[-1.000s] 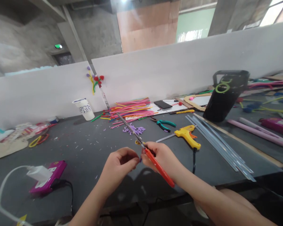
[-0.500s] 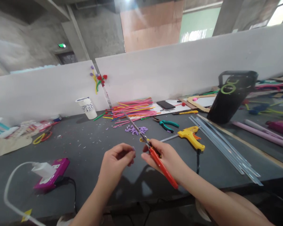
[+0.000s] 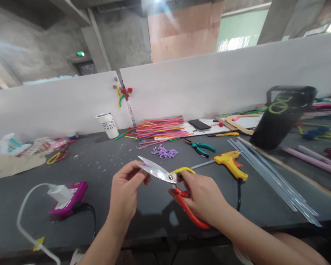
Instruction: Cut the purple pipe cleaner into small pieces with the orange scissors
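Just above the matte grey desk [image 3: 105, 206], the right hand [image 3: 202, 197] closes its grip on the scissors [image 3: 157, 172] by their red and yellow loop handles. The smooth steel blades taper leftward. The left hand [image 3: 125, 189] pinches a tiny purple scrap [image 3: 146, 164] at the blade tip. Beyond lie fuzzy purple cuttings [image 3: 164, 151].

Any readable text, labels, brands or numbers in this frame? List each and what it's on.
Nothing can be quoted as it reads.
White cup: dark print on its side, too blurred to read.
Green sign on the far wall: lit, too small to read.
Black container: green ring mark, no letters visible.
Pink box: small label, unreadable.
Scissors: no marking legible on the blades.
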### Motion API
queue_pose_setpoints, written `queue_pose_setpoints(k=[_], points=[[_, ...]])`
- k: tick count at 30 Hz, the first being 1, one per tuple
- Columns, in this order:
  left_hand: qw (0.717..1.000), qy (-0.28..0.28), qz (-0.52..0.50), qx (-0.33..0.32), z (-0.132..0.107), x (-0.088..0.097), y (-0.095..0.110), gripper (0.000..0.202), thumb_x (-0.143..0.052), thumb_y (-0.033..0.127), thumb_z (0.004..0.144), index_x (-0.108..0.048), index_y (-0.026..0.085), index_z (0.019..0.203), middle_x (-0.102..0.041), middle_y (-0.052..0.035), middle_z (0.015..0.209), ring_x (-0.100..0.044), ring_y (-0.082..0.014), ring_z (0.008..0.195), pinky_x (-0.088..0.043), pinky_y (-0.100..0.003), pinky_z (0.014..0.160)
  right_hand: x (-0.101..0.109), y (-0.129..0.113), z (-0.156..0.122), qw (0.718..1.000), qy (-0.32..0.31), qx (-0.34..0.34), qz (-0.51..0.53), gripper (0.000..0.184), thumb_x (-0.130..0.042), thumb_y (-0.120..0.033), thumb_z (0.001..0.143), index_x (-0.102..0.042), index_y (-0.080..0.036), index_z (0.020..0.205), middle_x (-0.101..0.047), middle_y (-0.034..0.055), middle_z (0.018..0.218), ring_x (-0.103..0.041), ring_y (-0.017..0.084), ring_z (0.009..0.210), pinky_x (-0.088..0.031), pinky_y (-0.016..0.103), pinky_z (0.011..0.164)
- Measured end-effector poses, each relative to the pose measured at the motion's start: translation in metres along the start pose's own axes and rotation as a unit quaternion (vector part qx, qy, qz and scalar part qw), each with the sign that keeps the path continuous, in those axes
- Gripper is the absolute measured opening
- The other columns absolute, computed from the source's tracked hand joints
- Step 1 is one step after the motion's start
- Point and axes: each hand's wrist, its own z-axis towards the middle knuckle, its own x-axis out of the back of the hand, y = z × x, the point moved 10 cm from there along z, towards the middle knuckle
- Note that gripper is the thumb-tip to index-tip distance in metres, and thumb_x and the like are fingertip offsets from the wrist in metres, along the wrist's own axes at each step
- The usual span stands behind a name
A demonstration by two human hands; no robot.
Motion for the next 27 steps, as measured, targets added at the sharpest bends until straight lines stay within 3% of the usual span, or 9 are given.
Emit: queue_pose_setpoints(k=[27], points=[[1.000,0.020,0.015,0.013,-0.0005,0.0035,0.0022,0.002,-0.064,0.016,0.066,-0.065,0.016,0.067,-0.057,0.0029,0.056,-0.048,-0.0080,0.051,-0.038,-0.019,0.049,-0.0011,-0.0074,-0.0020,0.998,0.020,0.032,-0.055,0.037,-0.037,-0.051,0.081,-0.052,-0.017,0.075,-0.062,0.0037,0.061,-0.056,0.017,0.055,-0.022,0.026,0.049]])
